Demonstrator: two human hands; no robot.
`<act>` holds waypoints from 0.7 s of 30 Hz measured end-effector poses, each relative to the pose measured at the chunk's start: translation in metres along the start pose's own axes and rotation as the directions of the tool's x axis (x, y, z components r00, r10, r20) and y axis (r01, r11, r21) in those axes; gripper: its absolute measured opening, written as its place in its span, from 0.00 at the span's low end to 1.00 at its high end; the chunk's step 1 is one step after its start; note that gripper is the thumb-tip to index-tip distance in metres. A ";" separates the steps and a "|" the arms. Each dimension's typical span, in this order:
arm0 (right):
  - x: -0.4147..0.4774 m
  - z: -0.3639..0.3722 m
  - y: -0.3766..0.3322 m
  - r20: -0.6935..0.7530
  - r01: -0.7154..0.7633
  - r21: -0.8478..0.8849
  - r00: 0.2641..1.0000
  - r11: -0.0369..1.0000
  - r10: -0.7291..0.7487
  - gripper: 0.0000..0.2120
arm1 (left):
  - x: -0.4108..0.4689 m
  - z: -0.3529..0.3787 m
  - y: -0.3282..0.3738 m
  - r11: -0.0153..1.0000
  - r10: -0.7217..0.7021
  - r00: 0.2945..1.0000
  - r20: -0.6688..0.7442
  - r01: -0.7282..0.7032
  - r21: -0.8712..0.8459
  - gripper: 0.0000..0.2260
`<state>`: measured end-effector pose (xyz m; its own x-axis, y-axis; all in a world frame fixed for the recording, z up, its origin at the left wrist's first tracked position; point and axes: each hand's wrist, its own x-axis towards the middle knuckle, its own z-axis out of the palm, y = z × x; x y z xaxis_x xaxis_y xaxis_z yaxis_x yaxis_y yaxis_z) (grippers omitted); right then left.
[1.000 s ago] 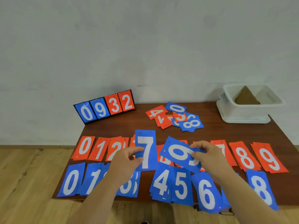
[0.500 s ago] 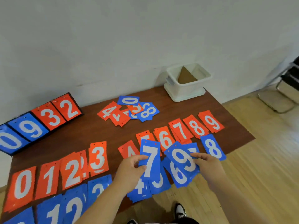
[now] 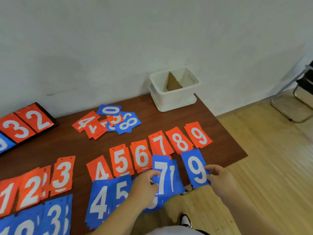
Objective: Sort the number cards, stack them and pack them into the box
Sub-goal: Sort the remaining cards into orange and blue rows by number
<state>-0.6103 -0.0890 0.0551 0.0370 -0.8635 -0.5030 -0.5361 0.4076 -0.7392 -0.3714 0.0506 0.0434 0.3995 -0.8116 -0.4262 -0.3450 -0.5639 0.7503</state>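
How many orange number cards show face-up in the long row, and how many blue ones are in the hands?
Orange tops showing in the orange row: 9 (digits 1 to 9)
Blue cards held: 2, the blue 7 in the left hand and the blue 9 in the right hand
Total: 11

The table [image 3: 71,143] is showing dark reddish-brown wood grain. The far row of cards [image 3: 140,156] is displaying orange-red faces with white numerals. The near row of cards [image 3: 100,200] is displaying blue faces with white numerals, as are the blue 7 card [image 3: 161,173] and the blue 9 card [image 3: 194,167]. The box [image 3: 174,99] is presenting white, its insert [image 3: 173,82] brown. The scoreboard [image 3: 25,122] is carrying a black frame. The floor [image 3: 262,167] is showing pale yellow planks.
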 end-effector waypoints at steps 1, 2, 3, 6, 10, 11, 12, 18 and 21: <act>0.007 -0.007 0.004 0.016 0.001 -0.023 1.000 1.000 -0.001 0.13 | 0.003 0.011 0.003 1.000 -0.015 1.000 -0.005 0.016 0.027 0.19; 0.015 -0.014 0.007 0.024 -0.001 -0.031 1.000 1.000 0.002 0.13 | 0.007 0.022 0.007 0.998 -0.025 1.000 -0.014 0.026 0.059 0.18; 0.027 -0.024 0.009 0.032 -0.003 -0.038 0.999 0.999 0.004 0.13 | 0.013 0.035 0.013 0.996 -0.036 0.999 -0.036 0.039 0.085 0.18; 0.058 -0.050 0.012 0.045 0.011 -0.099 0.999 0.995 -0.006 0.13 | 0.026 0.063 0.024 0.982 -0.136 0.985 -0.110 0.149 0.119 0.18; 0.098 -0.066 0.020 0.024 0.063 -0.126 0.998 0.990 -0.060 0.11 | 0.040 0.093 0.026 0.958 -0.203 0.968 -0.146 0.227 0.173 0.20; 0.108 -0.069 0.022 0.026 0.069 -0.145 0.997 0.987 -0.066 0.11 | 0.045 0.098 0.028 0.950 -0.203 0.968 -0.148 0.231 0.208 0.21; 0.117 -0.069 0.026 0.026 0.073 -0.168 0.997 0.983 -0.070 0.11 | 0.049 0.101 0.029 0.938 -0.198 0.968 -0.155 0.233 0.257 0.21; 0.147 -0.066 0.053 0.036 0.152 -0.523 0.987 0.839 -0.157 0.15 | 0.057 0.121 0.027 0.770 -0.105 0.958 -0.267 0.248 0.588 0.17; 0.146 -0.067 0.057 0.069 0.194 -0.569 0.980 0.799 -0.189 0.17 | 0.058 0.121 0.026 0.765 -0.130 0.960 -0.249 0.257 0.591 0.19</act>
<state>-0.6915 -0.2120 -0.0306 0.1960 -0.9023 -0.3841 -0.9012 -0.0113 -0.4332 -0.4604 -0.0296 -0.0229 0.6397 -0.6676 -0.3809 -0.6632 -0.7300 0.1655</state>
